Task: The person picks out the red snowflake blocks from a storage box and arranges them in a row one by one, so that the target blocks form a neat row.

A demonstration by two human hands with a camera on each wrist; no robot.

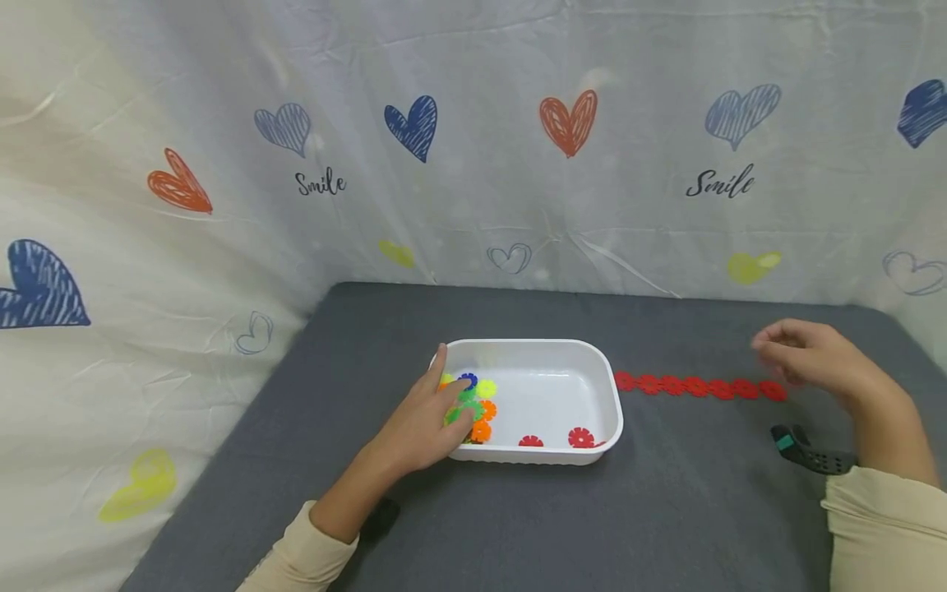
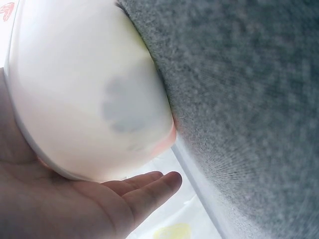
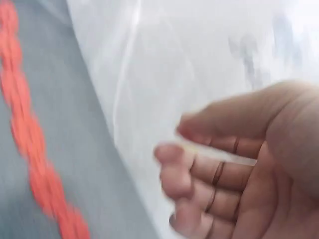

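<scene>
A white tray [image 1: 540,395] holds small notched plastic discs. Yellow, green, orange and blue discs [image 1: 481,409] are bunched at its left end, and a few red discs [image 1: 580,437] lie near its front wall. My left hand [image 1: 422,419] lies over the tray's left end, some fingers inside by the coloured discs and others outside the wall. In the left wrist view, those outer fingers [image 2: 154,191] look fairly straight. To the right of the tray runs a row of red discs [image 1: 695,386]. Beyond its right end my right hand [image 1: 821,358] is raised, its fingers [image 3: 177,181] loosely bent and holding nothing.
A dark grey cloth covers the table [image 1: 518,526]. Behind and to the left hangs a pale curtain [image 1: 473,189] with printed hearts. A black strap [image 1: 810,452] is at the right wrist.
</scene>
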